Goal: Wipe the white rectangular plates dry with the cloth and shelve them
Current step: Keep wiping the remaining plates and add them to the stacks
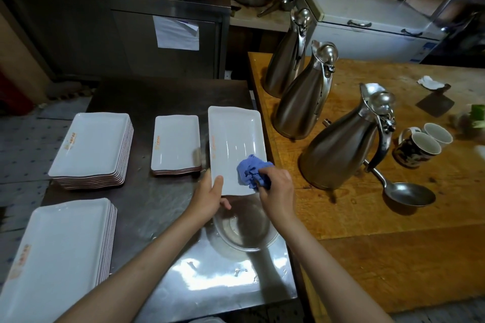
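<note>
Left hand point(210, 198): grip clamping the near edge of a white rectangular plate point(235, 144), thumb on top, above the steel tabletop point(147, 191). Right hand point(277, 187): fingers bunching a blue cloth point(252, 170), pressing it onto the plate's near right corner.

**One head-worn view, looking down**

A single wide-angle camera sits at the person's head, facing forward and steeply down over a steel counter point(162, 220), close above both forearms. The wooden table point(367, 204) fills its right side, edges bowed
</note>
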